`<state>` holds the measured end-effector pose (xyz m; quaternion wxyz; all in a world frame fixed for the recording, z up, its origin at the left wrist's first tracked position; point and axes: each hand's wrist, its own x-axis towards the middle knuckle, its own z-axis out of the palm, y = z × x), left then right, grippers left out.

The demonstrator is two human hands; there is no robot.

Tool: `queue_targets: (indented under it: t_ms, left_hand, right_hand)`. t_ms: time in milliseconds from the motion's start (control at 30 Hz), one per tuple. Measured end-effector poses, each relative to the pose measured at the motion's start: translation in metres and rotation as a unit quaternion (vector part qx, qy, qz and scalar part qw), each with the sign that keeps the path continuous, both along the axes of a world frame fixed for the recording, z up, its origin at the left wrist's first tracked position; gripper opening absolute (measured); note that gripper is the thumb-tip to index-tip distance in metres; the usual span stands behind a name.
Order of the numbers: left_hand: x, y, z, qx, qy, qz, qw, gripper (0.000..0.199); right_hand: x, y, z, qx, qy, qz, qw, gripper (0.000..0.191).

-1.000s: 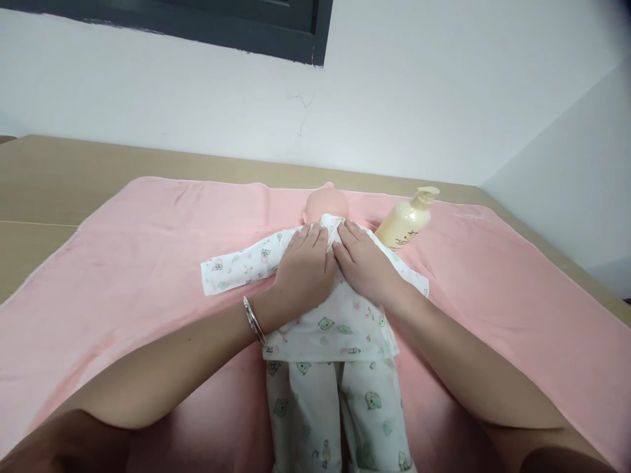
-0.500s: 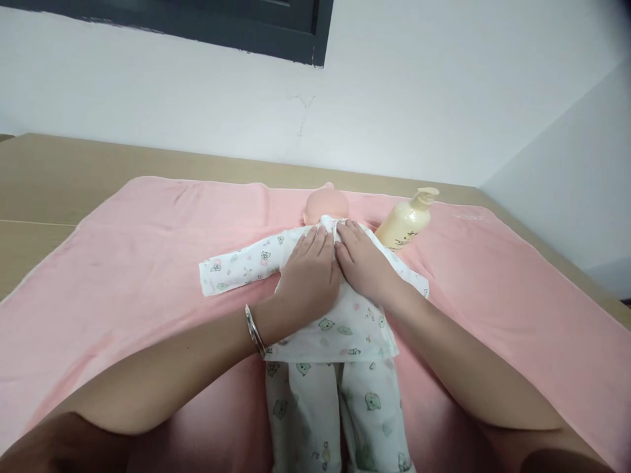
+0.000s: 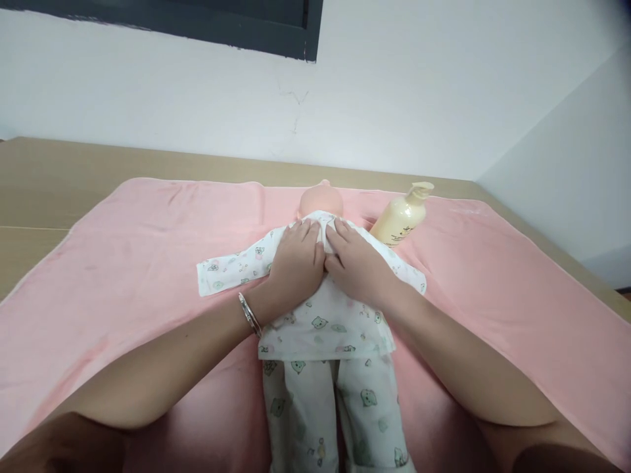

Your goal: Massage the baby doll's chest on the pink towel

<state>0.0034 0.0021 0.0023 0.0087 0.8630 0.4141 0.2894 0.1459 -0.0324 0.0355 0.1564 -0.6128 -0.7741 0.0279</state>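
A baby doll (image 3: 321, 200) lies on its back or front, I cannot tell which, with its head toward the wall. It wears a white long-sleeved top (image 3: 328, 328) printed with small green and pink figures, and matching trousers (image 3: 310, 407). Flat on the upper part of the top rests my left hand (image 3: 298, 259), fingers stretched toward the doll's neck. My right hand (image 3: 357, 263) lies beside it in the same way, the thumbs close together near the middle. Neither hand holds anything. A silver bangle (image 3: 250, 315) circles my left wrist.
A cream pump bottle (image 3: 401, 217) leans tilted just right of the doll's shoulder. Under everything spreads a pink blanket (image 3: 123, 282) on a wooden table (image 3: 89, 157). Behind stands a white wall (image 3: 394, 92) with a dark frame (image 3: 246, 26).
Both hands have shifted slightly outward across the top, and their fingers are a little more spread. The whole view has moved slightly; the bottle and doll keep their places on the blanket.
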Motion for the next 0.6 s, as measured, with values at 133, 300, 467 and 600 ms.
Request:
queue_targets:
  t_ms: [133,300,467,600]
  left_hand:
    - [0.0,-0.012,0.006,0.021,0.028,-0.002,0.999,0.047]
    - [-0.006,0.007,0.013,0.003,0.042,-0.058,0.997,0.038]
    - [-0.006,0.01,0.012,-0.003,0.071,-0.044,0.997,0.039]
    - [0.0,-0.014,0.009,0.051,0.056,-0.001,0.997,0.044]
  right_hand:
    - [0.016,0.016,0.0,-0.034,0.044,-0.03,0.998,0.048]
    - [-0.004,-0.007,-0.005,0.028,-0.054,-0.027,0.998,0.055]
    - [-0.012,-0.017,0.0,0.041,-0.039,-0.001,0.998,0.052]
    - [0.004,0.007,0.002,-0.013,0.02,-0.047,0.999,0.047]
